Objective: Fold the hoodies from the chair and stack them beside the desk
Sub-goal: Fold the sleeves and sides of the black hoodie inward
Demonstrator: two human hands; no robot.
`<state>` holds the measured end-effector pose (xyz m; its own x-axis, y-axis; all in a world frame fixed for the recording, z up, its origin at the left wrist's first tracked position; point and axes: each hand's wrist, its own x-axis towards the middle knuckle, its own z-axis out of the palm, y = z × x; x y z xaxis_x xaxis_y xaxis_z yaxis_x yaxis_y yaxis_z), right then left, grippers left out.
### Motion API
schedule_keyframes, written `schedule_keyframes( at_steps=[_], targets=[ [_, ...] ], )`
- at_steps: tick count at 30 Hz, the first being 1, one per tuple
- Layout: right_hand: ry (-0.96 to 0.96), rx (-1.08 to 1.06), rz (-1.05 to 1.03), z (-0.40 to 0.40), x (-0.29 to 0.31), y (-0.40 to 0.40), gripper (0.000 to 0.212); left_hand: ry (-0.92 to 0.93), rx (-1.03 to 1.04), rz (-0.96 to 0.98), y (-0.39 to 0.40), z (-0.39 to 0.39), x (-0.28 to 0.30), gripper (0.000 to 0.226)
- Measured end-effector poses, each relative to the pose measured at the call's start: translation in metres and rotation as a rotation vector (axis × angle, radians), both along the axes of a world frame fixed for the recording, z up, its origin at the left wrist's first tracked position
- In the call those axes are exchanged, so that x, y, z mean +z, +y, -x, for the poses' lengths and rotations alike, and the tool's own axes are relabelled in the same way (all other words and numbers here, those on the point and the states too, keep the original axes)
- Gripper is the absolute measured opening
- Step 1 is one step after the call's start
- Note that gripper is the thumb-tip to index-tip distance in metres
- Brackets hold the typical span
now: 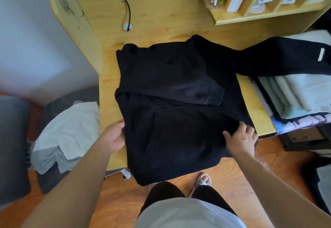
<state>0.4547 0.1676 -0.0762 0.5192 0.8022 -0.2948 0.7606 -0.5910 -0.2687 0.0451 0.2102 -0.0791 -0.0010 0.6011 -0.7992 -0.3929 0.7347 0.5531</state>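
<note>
A black hoodie (172,105) lies spread on the wooden desk (157,18), its lower hem hanging over the near edge toward the person's legs. One sleeve is folded across the chest, its cuff lying beyond the right fingers; the other sleeve (268,59) stretches off the far right side of the desk.

The left hand (114,136) is at the hoodie's left edge. Its fingers curl inward against the cloth, the tips tucked at or under the edge, so it seems to grip the fabric there, though the tips themselves are hidden.

The right hand (241,138) is on the hoodie's right edge near the desk corner. Its thumb is spread wide toward the middle of the garment and lies on the cloth; the other fingers bend over a raised ridge of fabric, pinching it.

To the left of the left fingers, pale clothes (66,134) are heaped on a grey chair (53,179) just beside the desk.
</note>
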Motion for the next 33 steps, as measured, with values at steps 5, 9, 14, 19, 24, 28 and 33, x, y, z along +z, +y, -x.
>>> schedule_keyframes(
  at_steps=[5,9,14,19,24,28,33],
  targets=[
    [0.068,-0.1,-0.026,-0.029,0.001,0.013,0.042,0.169,-0.026,0.057,0.009,-0.011,-0.001,0.023],
    [-0.071,-0.087,0.033,-0.048,0.007,0.018,0.055,0.493,-0.05,0.039,0.01,-0.011,-0.008,0.019],
    [-0.132,0.067,0.048,-0.063,0.004,0.031,0.03,0.842,-0.292,-0.123,0.007,-0.009,-0.011,0.031],
    [-0.201,0.076,0.035,-0.081,0.011,0.041,0.023,1.035,-0.182,-0.046,0.012,-0.011,-0.007,0.031],
    [-0.063,-0.038,0.063,-0.099,0.014,0.05,0.032,1.001,-0.115,0.072,0.016,0.002,-0.008,0.023],
    [0.133,-0.083,0.056,-0.097,0.013,0.044,0.047,0.979,-0.325,0.015,0.02,-0.006,-0.003,0.017],
    [0.221,-0.173,0.109,-0.096,0.019,0.055,0.053,0.917,-0.362,-0.008,0.023,0.003,-0.003,0.026]
  ],
)
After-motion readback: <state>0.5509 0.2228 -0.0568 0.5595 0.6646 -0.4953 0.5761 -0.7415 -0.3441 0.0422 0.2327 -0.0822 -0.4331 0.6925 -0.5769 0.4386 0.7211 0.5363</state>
